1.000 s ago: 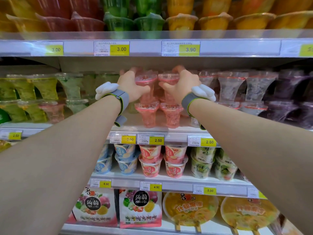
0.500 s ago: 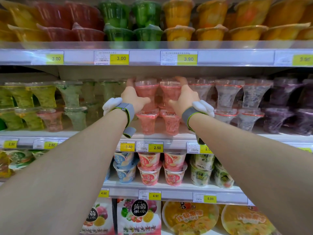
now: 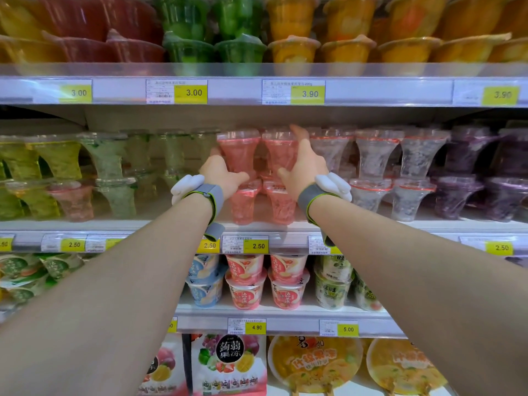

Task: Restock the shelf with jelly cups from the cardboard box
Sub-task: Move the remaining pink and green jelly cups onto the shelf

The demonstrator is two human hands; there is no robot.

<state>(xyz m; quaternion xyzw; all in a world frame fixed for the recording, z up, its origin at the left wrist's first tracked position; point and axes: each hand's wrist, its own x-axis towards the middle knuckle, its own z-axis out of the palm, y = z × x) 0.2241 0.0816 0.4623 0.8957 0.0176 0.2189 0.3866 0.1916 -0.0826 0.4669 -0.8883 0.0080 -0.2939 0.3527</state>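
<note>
Right now I've got my left hand (image 3: 220, 172) wrapped around one pink jelly cup (image 3: 238, 155), right hand (image 3: 305, 167) gripping its neighbour (image 3: 278, 152), both on the shelf (image 3: 114, 224)'s upper stack.

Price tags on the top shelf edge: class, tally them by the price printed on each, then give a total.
3.00 tags: 2
3.90 tags: 2
Total: 4
</note>
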